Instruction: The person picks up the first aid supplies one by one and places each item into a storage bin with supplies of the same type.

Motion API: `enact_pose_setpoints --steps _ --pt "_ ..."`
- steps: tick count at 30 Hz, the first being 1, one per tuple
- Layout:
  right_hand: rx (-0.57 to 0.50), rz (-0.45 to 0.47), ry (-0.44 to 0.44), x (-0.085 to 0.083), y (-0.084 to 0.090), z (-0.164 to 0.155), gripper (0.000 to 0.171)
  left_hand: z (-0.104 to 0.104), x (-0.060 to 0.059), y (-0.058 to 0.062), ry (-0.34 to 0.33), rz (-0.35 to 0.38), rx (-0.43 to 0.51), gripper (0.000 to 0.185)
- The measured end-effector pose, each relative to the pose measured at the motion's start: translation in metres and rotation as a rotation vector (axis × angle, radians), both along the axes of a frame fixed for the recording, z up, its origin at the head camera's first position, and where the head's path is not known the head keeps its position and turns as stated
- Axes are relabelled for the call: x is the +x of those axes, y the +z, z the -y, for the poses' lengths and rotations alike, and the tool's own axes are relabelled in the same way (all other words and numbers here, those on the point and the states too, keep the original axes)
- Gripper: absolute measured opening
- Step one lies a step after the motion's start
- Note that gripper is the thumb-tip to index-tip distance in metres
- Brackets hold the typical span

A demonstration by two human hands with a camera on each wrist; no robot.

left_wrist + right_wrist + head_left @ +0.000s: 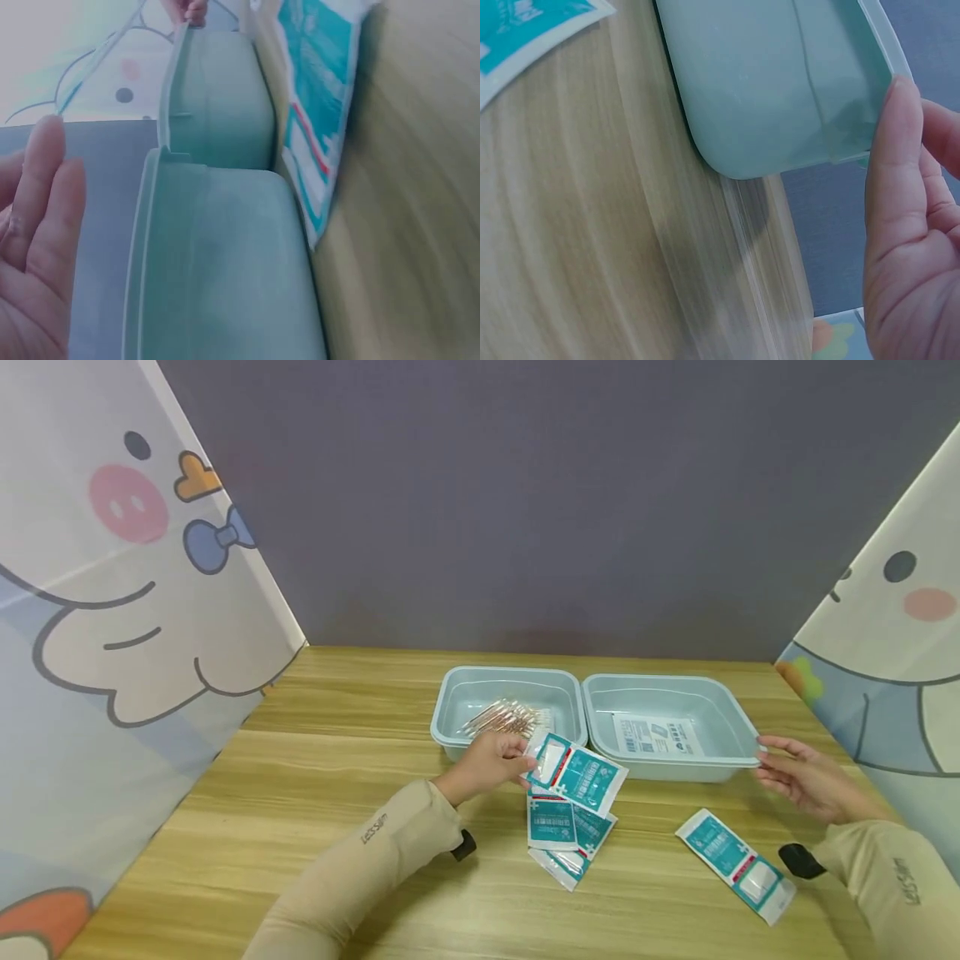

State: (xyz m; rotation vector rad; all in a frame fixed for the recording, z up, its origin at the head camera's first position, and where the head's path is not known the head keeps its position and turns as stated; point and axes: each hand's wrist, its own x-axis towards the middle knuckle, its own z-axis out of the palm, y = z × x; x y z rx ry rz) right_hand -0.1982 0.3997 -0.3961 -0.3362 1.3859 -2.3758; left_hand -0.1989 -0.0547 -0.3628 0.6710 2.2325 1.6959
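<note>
My left hand pinches one end of a teal-and-white sealed packet, raised in front of the two basins. Beneath it, several similar packets overlap on the table. The left light-blue plastic basin, just past this hand, holds a heap of cotton swabs. At the outer front corner of the right light-blue basin, my right hand grips the rim with thumb and fingers. In the right wrist view, a fingertip lies on that rim.
Inside the right basin lies a white printed sheet. Another teal packet lies apart, close to the right forearm. A grey panel stands behind the wooden table, with cartoon-printed panels at both sides.
</note>
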Motion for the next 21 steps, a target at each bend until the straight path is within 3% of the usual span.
enact_pose_setpoints --steps 7,15,21 --pt "-0.014 -0.007 0.009 -0.001 0.0 0.001 0.034 -0.014 -0.007 0.004 0.109 0.022 0.069 0.011" --pt "-0.044 -0.012 0.038 -0.002 -0.002 0.0 0.033 -0.034 -0.013 0.013 0.21 0.105 0.189 0.04" --pt "-0.017 -0.003 0.007 0.0 0.0 0.0 0.034 -0.049 -0.025 0.016 0.237 0.129 0.201 0.044"
